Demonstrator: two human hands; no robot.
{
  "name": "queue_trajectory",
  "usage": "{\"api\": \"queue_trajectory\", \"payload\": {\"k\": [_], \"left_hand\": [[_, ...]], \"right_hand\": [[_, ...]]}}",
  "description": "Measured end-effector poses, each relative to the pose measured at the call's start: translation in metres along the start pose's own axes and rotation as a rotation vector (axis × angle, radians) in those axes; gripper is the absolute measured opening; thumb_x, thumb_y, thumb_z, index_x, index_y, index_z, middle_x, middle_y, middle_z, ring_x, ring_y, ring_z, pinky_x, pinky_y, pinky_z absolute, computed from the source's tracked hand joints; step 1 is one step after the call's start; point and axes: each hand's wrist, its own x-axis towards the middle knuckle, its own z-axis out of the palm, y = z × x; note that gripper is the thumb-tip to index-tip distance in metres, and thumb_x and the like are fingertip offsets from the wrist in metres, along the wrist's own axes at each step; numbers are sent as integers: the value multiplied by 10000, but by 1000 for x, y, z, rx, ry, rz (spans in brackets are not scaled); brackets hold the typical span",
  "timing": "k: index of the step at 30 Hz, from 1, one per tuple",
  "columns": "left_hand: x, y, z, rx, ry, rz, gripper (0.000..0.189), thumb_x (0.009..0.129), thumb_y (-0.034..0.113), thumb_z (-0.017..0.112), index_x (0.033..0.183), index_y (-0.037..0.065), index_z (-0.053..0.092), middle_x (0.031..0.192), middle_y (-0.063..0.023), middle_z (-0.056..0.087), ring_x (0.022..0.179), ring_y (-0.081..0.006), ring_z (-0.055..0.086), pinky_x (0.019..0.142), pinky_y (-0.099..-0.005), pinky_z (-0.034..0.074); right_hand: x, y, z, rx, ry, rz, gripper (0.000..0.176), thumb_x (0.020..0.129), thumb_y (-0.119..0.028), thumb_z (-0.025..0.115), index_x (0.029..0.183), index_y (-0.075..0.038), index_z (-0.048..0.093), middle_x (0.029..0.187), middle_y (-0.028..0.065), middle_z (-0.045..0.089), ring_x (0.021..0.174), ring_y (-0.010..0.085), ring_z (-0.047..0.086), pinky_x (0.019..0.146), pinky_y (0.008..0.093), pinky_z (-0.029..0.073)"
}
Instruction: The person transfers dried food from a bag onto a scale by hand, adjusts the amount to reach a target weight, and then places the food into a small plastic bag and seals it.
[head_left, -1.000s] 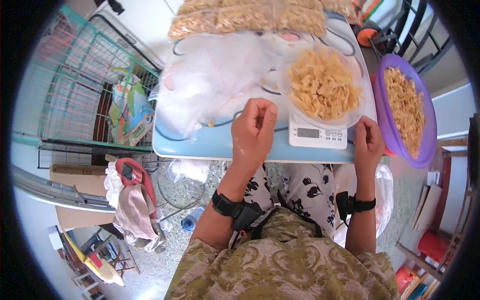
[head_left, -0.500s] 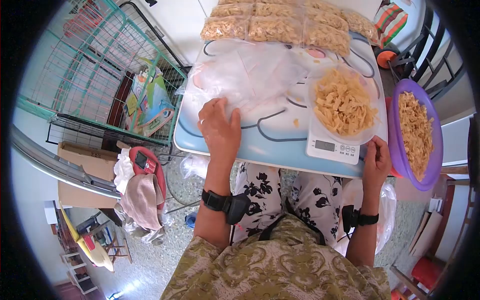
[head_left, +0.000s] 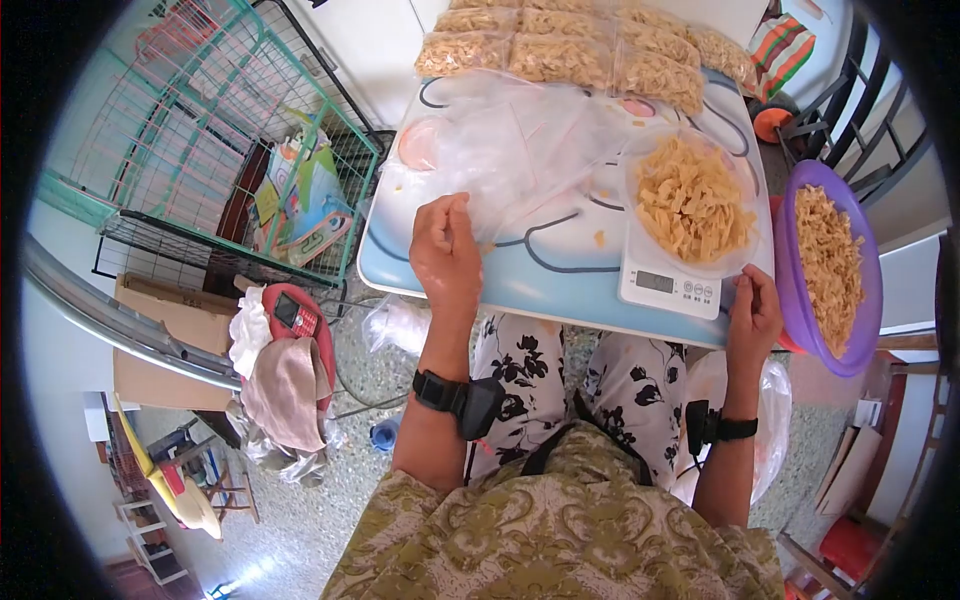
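Observation:
My left hand (head_left: 447,255) is at the front of a heap of clear plastic bags (head_left: 500,140), its fingers curled and thumb pressed in on the near edge of a bag. My right hand (head_left: 755,312) is beside the right corner of a white kitchen scale (head_left: 672,290), fingers bent together, with nothing visible in them. On the scale stands a clear plastic bowl (head_left: 632,215) of pale yellow dried strips (head_left: 695,200). The scale's display cannot be read.
Filled clear bags (head_left: 560,58) of strips lie in rows along the table's (head_left: 575,300) far side. To the right is a purple basin (head_left: 872,290) holding more strips (head_left: 828,270). A green wire cage (head_left: 310,150) and a red stool with cloths (head_left: 292,385) stand at left.
My left hand has gone from spread fingers over the bags to curled fingers at their near edge. The bags' left end has drawn in, baring more table. My right hand has stayed put.

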Motion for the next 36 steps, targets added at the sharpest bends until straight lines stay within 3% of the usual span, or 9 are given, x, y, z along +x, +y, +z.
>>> {"api": "queue_trajectory", "payload": {"k": [9,11,13,14,15,16,20,25,36], "left_hand": [[3,-7,-2,-71,-9,-37,189,944,141,524,916,-12,631,883,-115,597,786,-206,567,731,-316,455],[2,-4,-2,-35,-53,-30,189,940,148,528,916,-7,633,880,-122,596,791,-216,567,738,-323,454],[4,-6,-3,111,-46,24,237,948,217,550,953,5,656,924,-99,621,813,-171,565,759,-290,455],[6,-14,-5,133,-88,60,253,936,240,556,969,12,661,931,-110,625,819,-205,577,778,-316,461],[6,-12,-7,122,-117,34,257,936,242,554,983,12,659,944,-112,631,835,-205,584,794,-318,463],[6,-16,-6,108,-119,-1,258,936,240,557,1005,12,655,965,-109,636,859,-201,588,811,-318,463],[9,-22,-8,117,-116,26,225,932,211,568,968,5,649,939,-91,621,823,-177,573,769,-303,465],[7,-13,-8,36,-144,-17,222,932,204,578,963,-2,654,934,-61,603,805,-126,553,744,-262,456],[7,-16,-9,45,-150,7,225,934,208,579,968,0,656,933,-65,594,801,-129,550,737,-259,453]], "right_hand": [[-5,-19,-20,329,123,-66,151,948,-110,545,1038,-13,619,829,-2,566,599,40,448,522,184,359],[-15,-61,-49,523,-74,10,134,911,-81,566,985,0,642,755,-8,560,572,50,449,508,188,355],[-24,-109,-73,533,-301,-133,116,854,-50,579,905,9,666,724,18,599,563,81,493,502,217,377],[-29,-134,-76,579,-417,-305,152,819,-10,559,886,6,694,758,76,645,585,169,571,519,265,422],[-21,-155,-80,635,-718,-553,191,844,-75,575,966,15,690,778,130,660,624,267,611,561,330,474],[-25,-167,-63,980,-931,-635,297,869,-178,590,1077,21,662,773,140,651,647,313,610,595,371,496],[-63,-240,-28,1087,-1295,-895,235,835,-170,597,848,62,562,799,197,581,694,372,558,621,434,484],[-89,-266,-1,1136,-1278,-980,224,831,-164,595,845,57,561,795,192,581,691,369,560,620,430,484],[-100,-273,16,1175,-1258,-990,199,824,-151,591,841,44,559,786,183,580,685,363,564,618,423,483]]}}
